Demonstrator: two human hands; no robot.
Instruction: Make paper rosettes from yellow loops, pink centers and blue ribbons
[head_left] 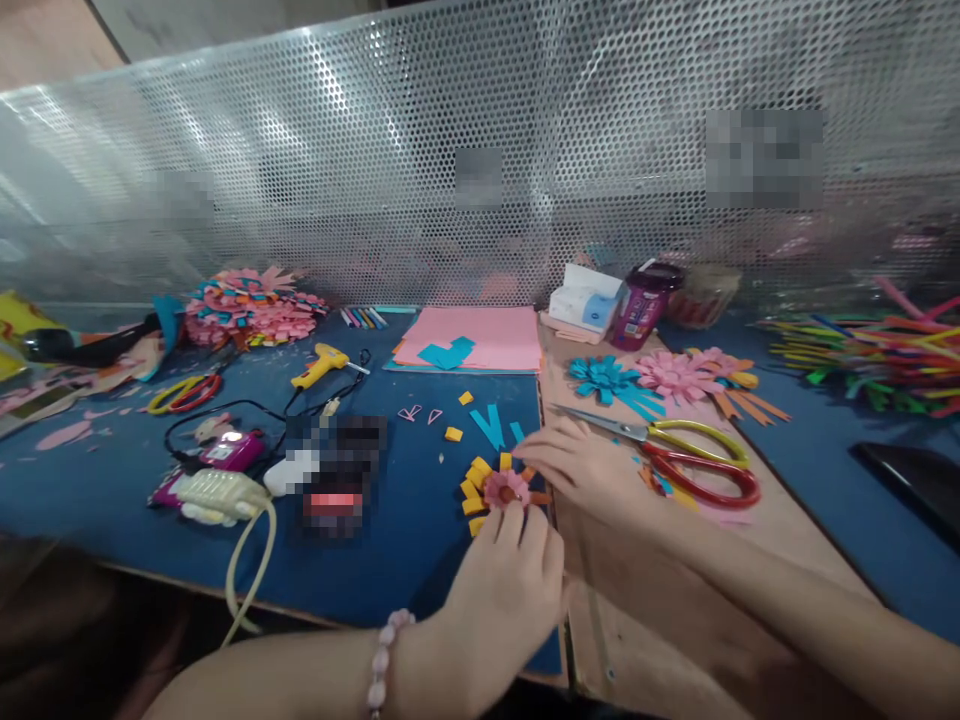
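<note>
A paper flower (505, 489) with a pink center, looped yellow petals and a few orange ones lies on the blue tabletop. My left hand (511, 566), with a beaded bracelet at the wrist, has its bent fingers closed on the flower's near edge. From the right, my right hand (589, 468) reaches in, its fingertips at the orange petals on the flower's upper right side; its thumb is hard to make out. Blue paper strips (489, 426) and small yellow paper loops (454, 434) lie just beyond the flower. Large scissors (694, 455) with yellow and red handles rest beside my right hand.
A yellow glue gun (319, 366), a power strip (221, 492) with cables, and a phone-like dark object lie left. Pink paper sheets (480, 335) are at the back. Finished paper flowers (675, 380), a purple cup (643, 305) and colored pipe cleaners (874, 355) sit right. A perforated metal panel (360, 180) stands behind.
</note>
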